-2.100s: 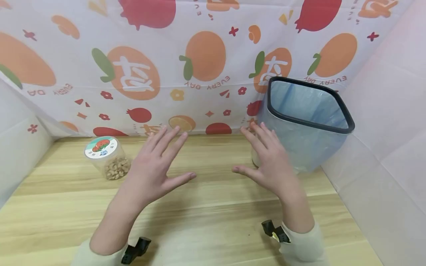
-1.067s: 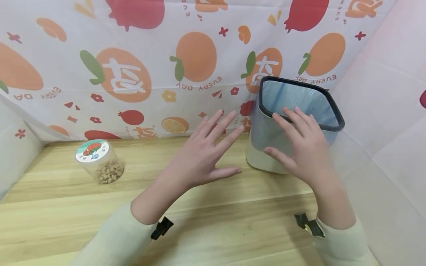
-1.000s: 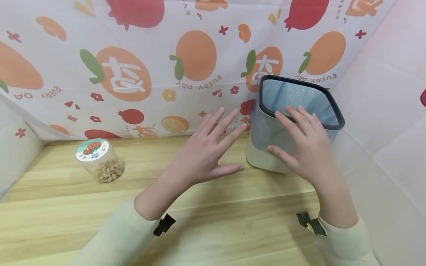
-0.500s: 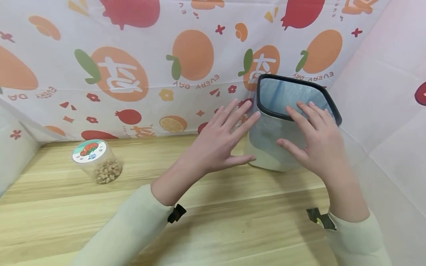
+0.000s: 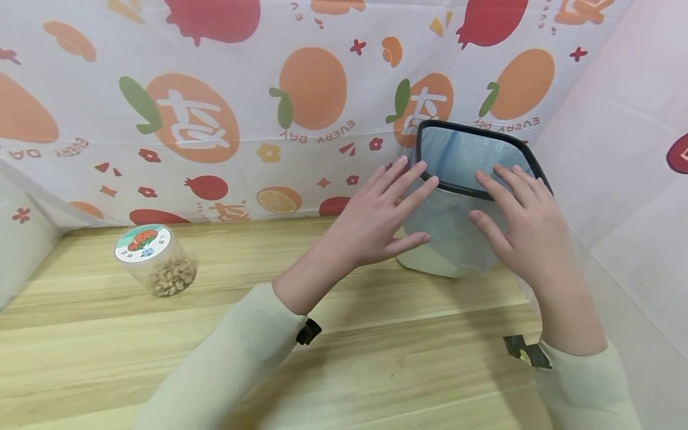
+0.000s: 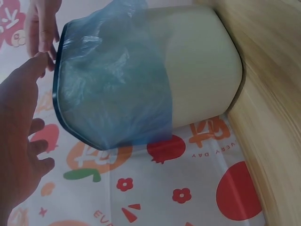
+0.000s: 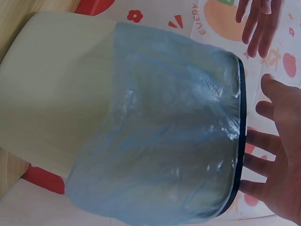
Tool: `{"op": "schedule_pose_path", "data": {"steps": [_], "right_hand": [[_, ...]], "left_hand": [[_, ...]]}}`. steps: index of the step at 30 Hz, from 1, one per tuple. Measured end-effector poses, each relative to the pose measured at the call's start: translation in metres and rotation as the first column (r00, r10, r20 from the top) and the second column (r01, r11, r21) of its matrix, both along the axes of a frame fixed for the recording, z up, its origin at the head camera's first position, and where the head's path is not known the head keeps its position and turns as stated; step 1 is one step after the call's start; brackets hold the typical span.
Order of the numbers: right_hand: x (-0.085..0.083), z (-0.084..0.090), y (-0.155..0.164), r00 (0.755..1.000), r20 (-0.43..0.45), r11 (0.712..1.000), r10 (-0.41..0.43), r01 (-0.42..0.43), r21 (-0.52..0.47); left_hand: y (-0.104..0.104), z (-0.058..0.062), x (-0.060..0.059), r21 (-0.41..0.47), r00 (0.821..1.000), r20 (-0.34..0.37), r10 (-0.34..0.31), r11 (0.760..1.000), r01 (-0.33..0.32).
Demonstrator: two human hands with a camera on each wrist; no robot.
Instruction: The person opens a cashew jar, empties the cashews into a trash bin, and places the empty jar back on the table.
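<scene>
A cream waste bin [image 5: 446,263] with a black rim and a blue plastic liner [image 5: 462,155] stands at the back right of the wooden table. My left hand [image 5: 392,215] is spread flat beside the bin's left rim. My right hand [image 5: 518,221], fingers straight, hovers over the near rim. Neither hand holds anything, and contact with the rim is unclear. In the left wrist view the bin [image 6: 197,75] fills the frame, the left hand [image 6: 19,160] lies by the rim, and the right hand [image 6: 42,23] is beyond it. The right wrist view shows the liner [image 7: 164,141], the right hand [image 7: 277,160] at the rim, and the left hand [image 7: 258,23] beyond.
A clear jar of nuts [image 5: 156,263] with a printed lid lies at the back left of the table [image 5: 107,358]. A fruit-patterned sheet [image 5: 215,119] hangs along the back, and white panels close in both sides, the right one [image 5: 634,209] just behind the bin.
Both hands have moved forward and to the right, from the middle of the table up to the bin's rim. The jar has not moved.
</scene>
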State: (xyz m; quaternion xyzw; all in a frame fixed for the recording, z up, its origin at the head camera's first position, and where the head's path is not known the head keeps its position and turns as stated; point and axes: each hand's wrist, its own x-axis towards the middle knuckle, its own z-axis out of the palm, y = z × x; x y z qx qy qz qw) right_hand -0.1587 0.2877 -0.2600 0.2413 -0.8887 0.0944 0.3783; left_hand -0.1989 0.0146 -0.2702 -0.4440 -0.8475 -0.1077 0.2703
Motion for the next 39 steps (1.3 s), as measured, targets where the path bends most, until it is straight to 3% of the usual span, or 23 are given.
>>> {"op": "schedule_pose_path", "data": {"steps": [12,20,27,39], "right_hand": [[-0.003,0.0,0.016,0.999,-0.039,1.0,0.005,-0.005,0.012],[0.0,-0.002,0.026,0.996,0.049,0.997,-0.068,0.066,0.036],[0.0,-0.005,0.032,0.994,0.053,0.996,-0.094,0.095,0.0],[0.001,-0.011,0.042,0.986,0.115,0.99,-0.118,0.126,-0.07]], "left_hand": [[0.015,-0.002,-0.009,-0.026,1.0,0.019,0.003,1.0,-0.003],[0.02,-0.004,-0.011,-0.038,0.999,0.038,0.011,0.999,-0.009],[0.027,-0.004,-0.013,-0.053,0.998,0.058,0.013,0.999,-0.01],[0.035,-0.002,-0.022,-0.02,1.0,0.015,-0.015,1.0,0.016]]}}
